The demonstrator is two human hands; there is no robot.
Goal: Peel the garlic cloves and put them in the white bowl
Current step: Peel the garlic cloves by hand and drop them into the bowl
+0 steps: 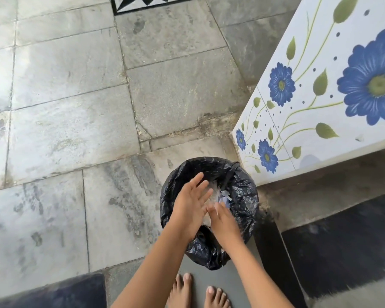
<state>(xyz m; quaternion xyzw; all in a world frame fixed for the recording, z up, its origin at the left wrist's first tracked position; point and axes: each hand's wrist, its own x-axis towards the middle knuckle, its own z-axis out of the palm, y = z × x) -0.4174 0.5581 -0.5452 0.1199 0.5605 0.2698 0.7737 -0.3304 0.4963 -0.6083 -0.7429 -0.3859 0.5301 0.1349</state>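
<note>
Both my hands hang over a small bin lined with a black plastic bag (242, 196) on the floor. My left hand (190, 202) is flat with straight, spread fingers. My right hand (222, 221) is just beside it, its fingertips touching the left palm's edge, fingers straight and blurred by motion. Pale papery garlic skins (218, 196) lie inside the bin below the hands. No garlic cloves and no white bowl are in view.
A white table with blue flowers and green leaves painted on it (320, 103) stands at the right, its corner close to the bin. Grey stone floor tiles (76, 107) spread to the left. My bare feet (198, 292) stand below the bin.
</note>
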